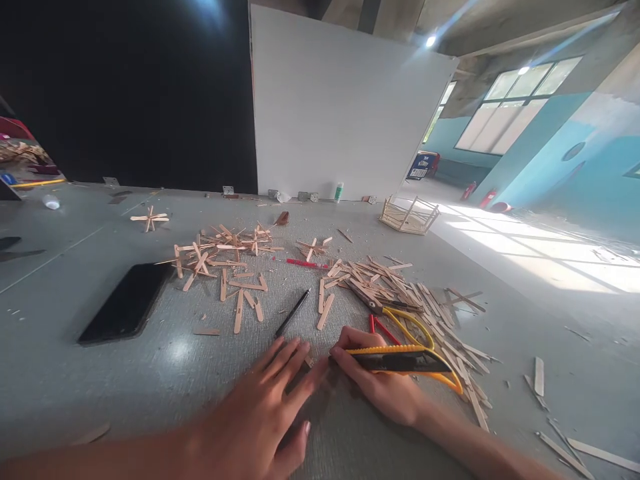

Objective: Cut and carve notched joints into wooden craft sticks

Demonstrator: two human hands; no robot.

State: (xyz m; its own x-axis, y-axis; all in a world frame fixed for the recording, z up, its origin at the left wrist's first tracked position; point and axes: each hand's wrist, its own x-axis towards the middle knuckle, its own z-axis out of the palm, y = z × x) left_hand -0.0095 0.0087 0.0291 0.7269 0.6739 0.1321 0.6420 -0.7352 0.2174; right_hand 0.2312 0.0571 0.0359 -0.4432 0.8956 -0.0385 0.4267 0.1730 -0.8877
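Observation:
My right hand point(375, 380) is closed around a yellow-and-black utility knife point(400, 361), its front end down by the tabletop. The blade tip is hidden by the fingers. Flat on the table beside it, my left hand point(275, 393) has its fingers stretched out and spread. Under its fingertips a small piece of wooden stick point(309, 361) partly shows. A black pen point(293, 312) lies just beyond the left fingers. Behind the knife are a yellow-handled tool like scissors point(407, 323) and a red-handled item point(384, 329), partly hidden.
Wooden craft sticks point(385, 283) are heaped at right, with more stick pieces point(235, 247) further left. A phone point(127, 303) lies at left. Toward the back stand a stick frame point(410, 217), a small star-shaped stick piece point(150, 218) and a green-and-white bottle point(339, 193) before a white panel point(345, 107).

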